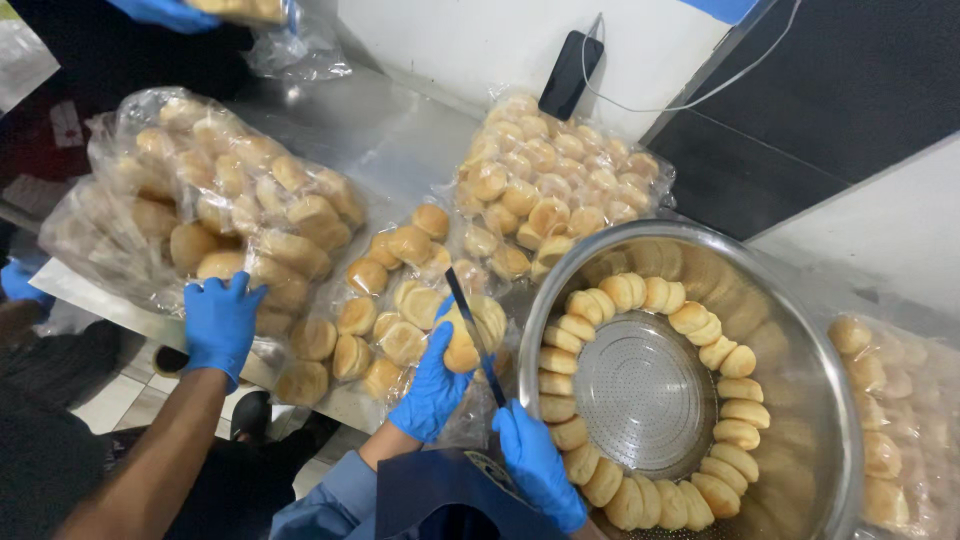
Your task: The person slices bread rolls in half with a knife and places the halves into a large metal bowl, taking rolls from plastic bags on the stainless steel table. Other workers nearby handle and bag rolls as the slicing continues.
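My left hand [432,385], in a blue glove, grips a small golden bun [462,345] above an open bag of buns [385,310]. Gloved in blue as well, my right hand [538,462] holds a thin dark knife [472,325] whose blade lies slanted across that bun. To the right of both hands stands a big steel bowl [800,330] with buns [720,350] set on edge in a ring around its perforated bottom. The wrist of my right hand reaches over the bowl's near-left rim.
A co-worker's gloved hand [220,320] rests on a large clear bag of buns [210,200] at the left. Other bun bags lie behind [550,180] and to the right [890,420] of the bowl. A dark phone [570,72] with a cable leans on the wall. Another gloved hand [165,12] is at the top.
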